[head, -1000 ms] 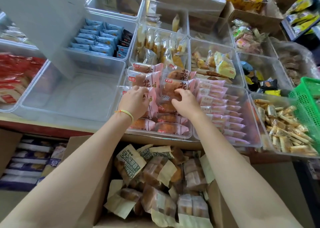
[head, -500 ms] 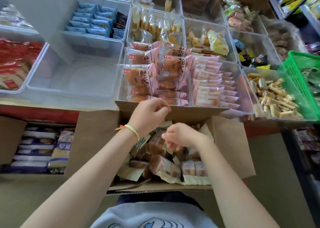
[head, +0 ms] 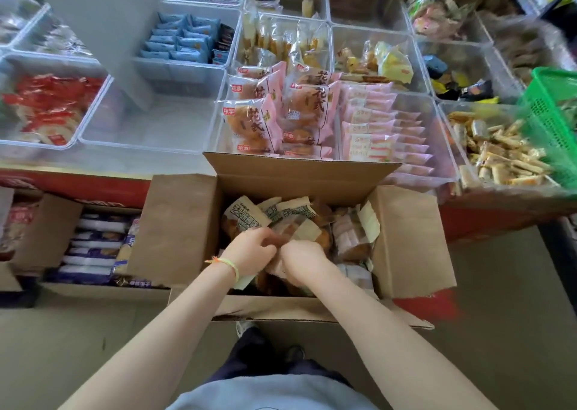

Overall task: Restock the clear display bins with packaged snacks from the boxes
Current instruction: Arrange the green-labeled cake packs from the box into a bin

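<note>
Both hands left the pink-pack bin at 12 o'clock; left hand (head: pixel 249 249) and right hand (head: pixel 304 261) now dig among cardboard box (head: pixel 409 241) snack packs (head: pixel 246 219).

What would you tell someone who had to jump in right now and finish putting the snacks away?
Left hand: down in the open cardboard box, fingers curled on a beige-wrapped pastry packet.
Right hand: beside it in the same box, fingers curled into the packets; what it holds is hidden.
Done: the bin of pink bread packs right behind the box looks full.
Left: the box holds plenty of packets. The clear bin to the left of the pink packs looks bare, so it may be the place for them. A second box of purple-and-white packs sits on the left, untouched.
</note>
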The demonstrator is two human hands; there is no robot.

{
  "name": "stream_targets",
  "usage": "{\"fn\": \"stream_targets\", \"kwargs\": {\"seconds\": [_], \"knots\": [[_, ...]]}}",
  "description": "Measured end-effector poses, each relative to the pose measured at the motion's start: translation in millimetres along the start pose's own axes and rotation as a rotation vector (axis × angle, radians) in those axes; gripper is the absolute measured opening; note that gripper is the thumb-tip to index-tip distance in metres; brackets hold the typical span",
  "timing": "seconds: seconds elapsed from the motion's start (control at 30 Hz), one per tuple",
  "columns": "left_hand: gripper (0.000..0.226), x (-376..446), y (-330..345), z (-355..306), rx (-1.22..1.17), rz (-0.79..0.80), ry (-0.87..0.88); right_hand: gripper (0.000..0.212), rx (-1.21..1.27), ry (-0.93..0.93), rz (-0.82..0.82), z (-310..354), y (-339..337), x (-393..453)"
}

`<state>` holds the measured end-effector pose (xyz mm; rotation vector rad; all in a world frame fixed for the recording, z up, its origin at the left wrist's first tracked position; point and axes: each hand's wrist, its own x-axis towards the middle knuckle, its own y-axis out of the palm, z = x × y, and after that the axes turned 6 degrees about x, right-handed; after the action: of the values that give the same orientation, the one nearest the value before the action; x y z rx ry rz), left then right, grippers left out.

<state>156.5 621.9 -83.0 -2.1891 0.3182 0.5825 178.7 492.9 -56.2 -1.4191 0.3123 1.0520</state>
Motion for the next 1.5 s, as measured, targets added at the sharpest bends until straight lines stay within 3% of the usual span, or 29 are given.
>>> {"fn": "stream_targets", "kwargs": {"seconds": [0.1,0.17,0.37,0.57,0.73,0.8,0.9,1.0,1.07,1.13,1.23,1.33,1.4,1.5], "knots": [[0.061,-21.0,1.1,-3.1,-0.022,0.039,0.072,0.01,0.236,-0.1,-0.213,-20.2,-10.8,-27.8],[0.07,-36.5,-8.2,-6.9,-0.026,0.027,0.125,0.016,0.444,-0.181,-0.332,-28.9,-19.0,-44.7],[0.048,-67.8,-74.8,-35.9,-0.133,-0.094,0.236,0.016,0.747,-0.432,-0.567,-17.9,-62.3,-91.7],[0.057,-80.4,-123.4,-40.3,-0.439,0.043,0.356,0.014,0.827,-0.535,-0.752,15.4,-100.6,-113.5],[0.085,-83.2,-163.5,13.3,-0.714,0.032,0.375,0.009,0.782,-0.535,-0.864,88.8,-129.1,-80.0],[0.075,-82.5,-183.3,48.9,-0.779,-0.044,0.362,0.008,0.723,-0.476,-0.894,126.7,-143.2,-57.3],[0.067,-73.3,-223.4,114.9,-0.793,-0.155,0.269,0.028,0.489,-0.347,-1.047,193.7,-164.9,-18.7],[0.057,-57.1,-270.8,177.6,-0.82,-0.269,0.128,0.028,0.257,-0.396,-1.214,271.5,-177.9,18.1],[0.053,-41.1,-303.8,214.0,-0.85,-0.332,0.064,0.031,0.212,-0.468,-1.128,317.7,-181.2,43.4],[0.054,-24.0,-332.9,241.5,-0.87,-0.367,0.041,0.051,0.151,-0.46,-0.959,349.1,-181.3,69.0],[0.032,-3.7,-357.7,267.0,-0.886,-0.386,0.056,0.082,0.075,-0.38,-0.867,367.2,-186.2,103.0],[0.027,11.3,-366.8,277.1,-0.844,-0.426,0.094,0.099,0.044,-0.234,-0.761,371.7,-197.5,129.0],[0.025,22.8,-368.8,279.3,-0.801,-0.449,0.123,0.106,0.109,-0.165,-0.647,370.8,-203.3,143.4],[0.031,39.9,-372.0,277.8,-0.824,-0.407,0.14,0.104,0.246,-0.162,-0.601,357.9,-211.4,162.2]]}}
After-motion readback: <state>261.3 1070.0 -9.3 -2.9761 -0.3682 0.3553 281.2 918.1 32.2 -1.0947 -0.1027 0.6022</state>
